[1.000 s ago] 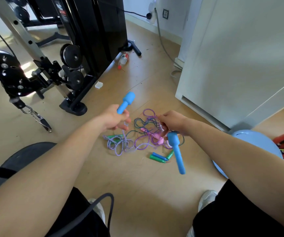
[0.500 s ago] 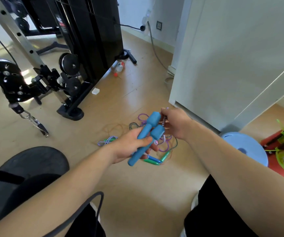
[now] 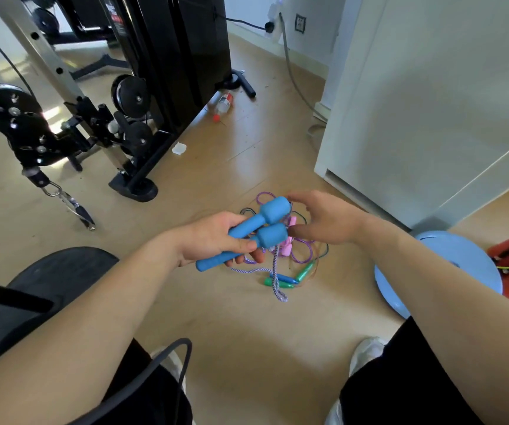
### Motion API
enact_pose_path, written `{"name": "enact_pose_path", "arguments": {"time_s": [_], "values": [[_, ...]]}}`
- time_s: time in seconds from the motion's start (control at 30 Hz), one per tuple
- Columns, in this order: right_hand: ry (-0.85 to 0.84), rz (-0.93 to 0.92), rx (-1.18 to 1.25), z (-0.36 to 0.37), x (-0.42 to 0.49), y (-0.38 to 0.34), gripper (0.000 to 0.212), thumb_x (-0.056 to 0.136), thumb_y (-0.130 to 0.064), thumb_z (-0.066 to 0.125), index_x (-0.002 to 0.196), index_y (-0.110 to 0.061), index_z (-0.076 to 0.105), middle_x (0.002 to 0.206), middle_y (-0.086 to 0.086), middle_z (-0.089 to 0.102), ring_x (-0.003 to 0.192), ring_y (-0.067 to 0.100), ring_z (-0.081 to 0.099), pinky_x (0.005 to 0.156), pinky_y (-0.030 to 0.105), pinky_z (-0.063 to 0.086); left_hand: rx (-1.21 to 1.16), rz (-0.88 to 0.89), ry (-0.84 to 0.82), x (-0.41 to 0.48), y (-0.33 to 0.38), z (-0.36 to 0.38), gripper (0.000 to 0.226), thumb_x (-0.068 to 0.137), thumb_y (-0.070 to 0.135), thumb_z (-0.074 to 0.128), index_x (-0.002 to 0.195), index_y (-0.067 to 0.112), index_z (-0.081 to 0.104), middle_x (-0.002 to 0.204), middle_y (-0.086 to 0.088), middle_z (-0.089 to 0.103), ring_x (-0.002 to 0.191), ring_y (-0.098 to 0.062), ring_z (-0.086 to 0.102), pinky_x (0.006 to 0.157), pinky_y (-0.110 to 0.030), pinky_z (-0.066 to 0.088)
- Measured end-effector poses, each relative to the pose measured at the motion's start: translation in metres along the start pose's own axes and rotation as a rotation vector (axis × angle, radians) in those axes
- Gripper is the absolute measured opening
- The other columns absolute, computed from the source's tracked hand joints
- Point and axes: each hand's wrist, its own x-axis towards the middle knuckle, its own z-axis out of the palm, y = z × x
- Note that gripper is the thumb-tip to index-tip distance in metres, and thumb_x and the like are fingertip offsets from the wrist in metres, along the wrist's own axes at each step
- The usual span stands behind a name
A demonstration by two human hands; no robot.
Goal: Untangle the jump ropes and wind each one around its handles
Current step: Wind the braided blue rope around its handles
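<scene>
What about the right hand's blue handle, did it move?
Yes. The blue handle went left past the green handles, into the left hand.

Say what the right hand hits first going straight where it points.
Probably the thick ends of the blue handles gripped by the left hand; the right hand points at them, though depth is unclear.

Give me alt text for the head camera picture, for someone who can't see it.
A person's left hand grips two blue jump-rope handles side by side, the open right hand beside their wide ends. Tangled ropes lie on the wooden floor below.
</scene>
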Motion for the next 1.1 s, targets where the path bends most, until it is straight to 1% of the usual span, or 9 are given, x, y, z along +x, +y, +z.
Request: {"name": "enact_pose_path", "arguments": {"time_s": [0.07,0.17,0.27,0.4,0.5,0.6,0.77,0.93,1.1], "values": [[-0.065,0.011,0.085,0.000,0.001,0.000,0.031,0.084,-0.010,0.067,0.102,-0.034,0.061,0.097,-0.002,0.068,0.090,0.015,0.063,0.079,0.027,0.048,-0.016,0.008,0.042,-0.001,-0.004,-0.003,0.023,0.094,0.010,0.065,0.116,0.005,0.062,0.103,-0.014,0.071,0.071,-0.021,0.060,0.065,-0.032,0.051],[-0.121,0.047,0.252,-0.001,0.004,-0.003,0.033,0.079,-0.016,0.059,0.111,-0.023,0.063,0.090,0.007,0.066,0.077,0.014,0.058,0.076,0.037,0.048,-0.083,0.025,0.132,-0.001,-0.007,-0.007,0.026,0.089,0.008,0.071,0.114,0.009,0.064,0.097,-0.012,0.068,0.074,-0.026,0.067,0.064,-0.034,0.055],[-0.122,0.075,0.412,0.000,0.006,-0.009,0.042,0.077,-0.029,0.056,0.118,-0.020,0.063,0.096,0.017,0.061,0.084,0.018,0.054,0.088,0.049,0.047,-0.158,0.029,0.174,-0.002,-0.009,-0.010,0.038,0.087,0.004,0.070,0.122,0.014,0.059,0.099,-0.015,0.071,0.076,-0.030,0.070,0.065,-0.035,0.057],[-0.113,0.100,0.550,0.007,0.004,-0.016,0.038,0.104,-0.035,0.045,0.128,-0.009,0.059,0.122,0.018,0.065,0.102,0.024,0.063,0.102,0.043,0.045,-0.171,0.056,0.154,-0.002,-0.006,-0.007,0.035,0.090,0.006,0.067,0.122,0.017,0.059,0.103,-0.015,0.073,0.082,-0.032,0.073,0.062,-0.028,0.056],[-0.063,0.115,0.656,0.017,0.008,-0.020,0.044,0.107,-0.036,0.030,0.122,-0.005,0.058,0.091,0.014,0.072,0.071,0.030,0.063,0.071,0.039,0.055,-0.168,0.066,0.182,0.001,-0.006,-0.005,0.033,0.090,0.005,0.066,0.122,0.015,0.059,0.106,-0.017,0.072,0.084,-0.026,0.073,0.061,-0.023,0.054],[0.055,0.169,0.581,0.028,0.014,-0.017,0.041,0.107,-0.041,0.032,0.101,-0.014,0.061,0.064,0.007,0.060,0.052,0.024,0.053,0.052,0.036,0.050,-0.068,0.040,0.170,0.006,-0.011,-0.009,0.031,0.092,0.007,0.065,0.122,0.014,0.059,0.108,-0.012,0.073,0.087,-0.023,0.074,0.069,-0.023,0.054],[0.090,0.164,0.295,0.044,0.017,-0.022,0.045,0.106,-0.044,0.033,0.086,-0.013,0.060,0.062,-0.004,0.055,0.057,0.014,0.052,0.071,0.042,0.052,-0.033,-0.043,0.077,0.007,-0.011,-0.002,0.037,0.089,0.017,0.072,0.122,0.017,0.057,0.106,-0.009,0.074,0.094,-0.034,0.072,0.078,-0.038,0.056],[-0.031,0.147,0.282,0.052,0.019,-0.026,0.047,0.103,-0.049,0.039,0.076,-0.011,0.051,0.065,0.002,0.051,0.056,0.015,0.047,0.062,0.034,0.044,-0.252,-0.128,0.158,0.014,-0.008,0.017,0.067,0.081,0.078,0.047,0.113,0.022,0.066,0.105,-0.016,0.072,0.093,-0.040,0.069,0.080,-0.050,0.056],[-0.013,0.158,0.222,0.046,0.020,-0.019,0.049,0.094,-0.053,0.056,0.085,-0.005,0.055,0.061,0.002,0.058,0.050,0.010,0.050,0.059,0.032,0.044,-0.403,-0.111,0.178,0.019,-0.012,0.018,0.043,0.091,0.059,0.049,0.100,0.025,0.072,0.101,-0.011,0.072,0.086,-0.029,0.066,0.076,-0.041,0.052]]}}
